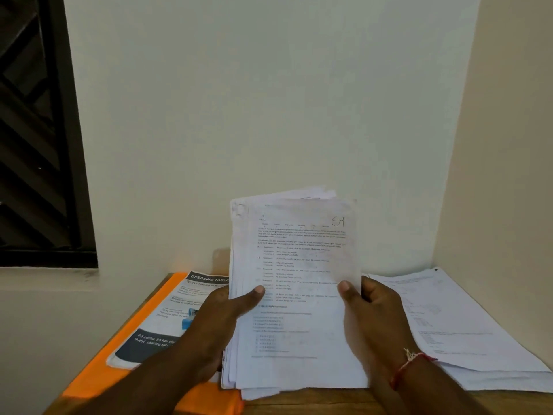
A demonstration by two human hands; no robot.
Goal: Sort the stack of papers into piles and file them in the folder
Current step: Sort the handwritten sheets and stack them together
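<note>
Stack of papers (294, 289) up on end over the desk (314, 402), long axis vertical, left hand (221, 319) pinching its left edge, right hand (371, 310) its right; orange folder (98, 375) lies leftward, white pile (449, 324) rightward.

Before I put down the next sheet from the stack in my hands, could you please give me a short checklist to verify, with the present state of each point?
1. Both hands hold the stack: the left hand and right hand grip it, thumbs on the front: ok.
2. Top sheet readable for sorting: the print is blurred: cannot tell.
3. Stack edges aligned: sheets fan out at top and bottom: not ok.
4. Right pile can receive a sheet: it lies flat on the table: ok.
5. Orange folder open for filing: a printed leaflet covers it: cannot tell.
</note>
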